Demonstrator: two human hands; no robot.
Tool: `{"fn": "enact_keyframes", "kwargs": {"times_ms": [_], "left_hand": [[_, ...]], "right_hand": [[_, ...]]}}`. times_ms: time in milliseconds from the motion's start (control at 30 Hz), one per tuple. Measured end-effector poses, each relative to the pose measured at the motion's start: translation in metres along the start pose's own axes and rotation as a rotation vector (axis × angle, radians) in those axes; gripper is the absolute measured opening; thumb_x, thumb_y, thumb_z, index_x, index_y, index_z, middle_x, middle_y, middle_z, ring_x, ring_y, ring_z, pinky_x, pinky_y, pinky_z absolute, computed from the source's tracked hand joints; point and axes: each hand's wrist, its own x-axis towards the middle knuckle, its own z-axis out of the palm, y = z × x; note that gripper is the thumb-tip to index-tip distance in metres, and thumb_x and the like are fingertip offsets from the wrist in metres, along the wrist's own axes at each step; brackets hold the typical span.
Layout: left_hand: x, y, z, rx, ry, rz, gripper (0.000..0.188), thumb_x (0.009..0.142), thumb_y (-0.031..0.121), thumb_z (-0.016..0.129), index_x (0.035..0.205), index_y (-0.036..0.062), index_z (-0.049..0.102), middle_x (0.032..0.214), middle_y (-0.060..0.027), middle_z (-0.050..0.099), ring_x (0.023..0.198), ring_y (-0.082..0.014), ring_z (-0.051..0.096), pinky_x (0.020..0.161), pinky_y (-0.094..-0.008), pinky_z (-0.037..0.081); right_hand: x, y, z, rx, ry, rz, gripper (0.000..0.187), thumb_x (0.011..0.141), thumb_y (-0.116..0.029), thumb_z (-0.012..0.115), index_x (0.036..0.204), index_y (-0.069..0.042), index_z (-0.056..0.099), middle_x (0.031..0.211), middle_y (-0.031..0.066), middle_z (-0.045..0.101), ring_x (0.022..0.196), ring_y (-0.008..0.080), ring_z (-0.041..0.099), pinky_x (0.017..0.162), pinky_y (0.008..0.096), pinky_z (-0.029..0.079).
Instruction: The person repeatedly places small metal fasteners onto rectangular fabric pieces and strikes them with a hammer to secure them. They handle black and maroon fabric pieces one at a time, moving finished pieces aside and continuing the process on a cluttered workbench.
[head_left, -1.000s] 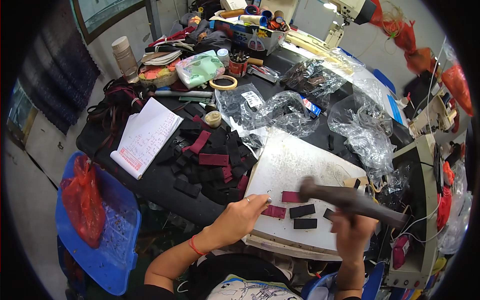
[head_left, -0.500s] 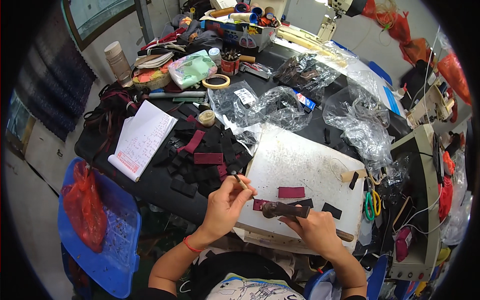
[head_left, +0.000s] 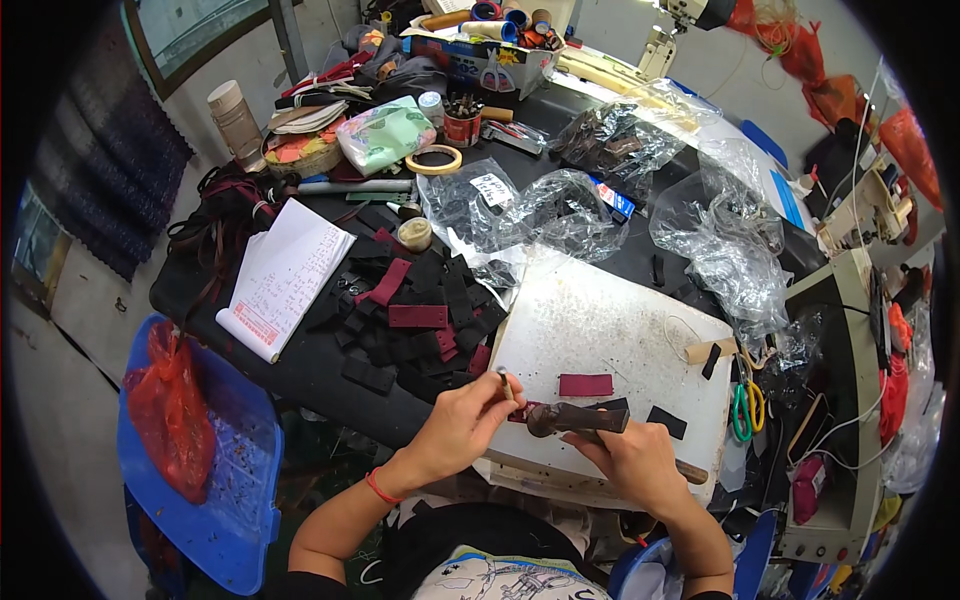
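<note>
My left hand (head_left: 462, 422) pinches a short punch-like rod (head_left: 505, 384), held roughly upright over the near left part of the white board (head_left: 570, 310). Beneath it, a maroon fabric strip (head_left: 517, 413) lies mostly covered by my fingers and the hammer. My right hand (head_left: 642, 462) is closed round a hammer (head_left: 580, 419); its dark head hovers beside the rod, and the wooden handle sticks out to the right. Farther up the board lies another maroon strip (head_left: 586, 385). Two black strips sit near my right hand, one (head_left: 667, 421) in full view, the other partly behind the hammer.
Black and maroon strips (head_left: 418, 316) are heaped left of the board, beside an open notebook (head_left: 290, 270). Clear plastic bags (head_left: 715, 240) lie behind it. Scissors (head_left: 742, 410) rest at the board's right edge. A blue bin (head_left: 245, 450) with a red bag stands lower left.
My left hand has tipped the rod more upright and shifted slightly right, covering more of the maroon strip. The hammer has moved a little to the right.
</note>
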Motion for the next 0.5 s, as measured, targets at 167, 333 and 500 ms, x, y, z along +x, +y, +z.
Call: {"fn": "enact_keyframes", "kwargs": {"times_ms": [167,333,500], "left_hand": [[-0.006,0.001,0.005,0.355,0.000,0.242,0.015,0.089,0.000,0.058,0.103,0.0000,0.056,0.092,-0.0165,0.064,0.081,-0.0323,0.067,0.066,-0.0359,0.055],[-0.008,-0.007,0.006,0.645,-0.157,0.335,0.020,0.087,0.004,0.061,0.105,-0.0014,0.056,0.087,-0.0185,0.064,0.076,-0.0353,0.066,0.060,-0.0364,0.054],[0.022,0.012,0.009,0.062,0.121,-0.065,0.016,0.092,0.002,0.058,0.106,-0.0037,0.053,0.086,-0.0103,0.067,0.081,-0.0149,0.068,0.073,-0.0266,0.056]], "right_hand": [[0.008,-0.030,-0.058,0.225,0.242,0.157,0.017,0.085,-0.017,0.072,0.097,-0.006,0.067,0.074,0.0077,0.064,0.055,0.0162,0.061,0.052,0.0278,0.047],[0.021,-0.028,-0.060,0.084,0.168,-0.115,0.012,0.085,-0.015,0.069,0.083,-0.004,0.064,0.065,0.0119,0.061,0.051,0.0259,0.059,0.049,0.0345,0.047],[0.003,0.009,-0.063,-0.129,0.307,0.103,0.018,0.078,-0.019,0.077,0.085,-0.004,0.069,0.059,0.0088,0.061,0.052,0.0244,0.061,0.049,0.0341,0.046]]}}
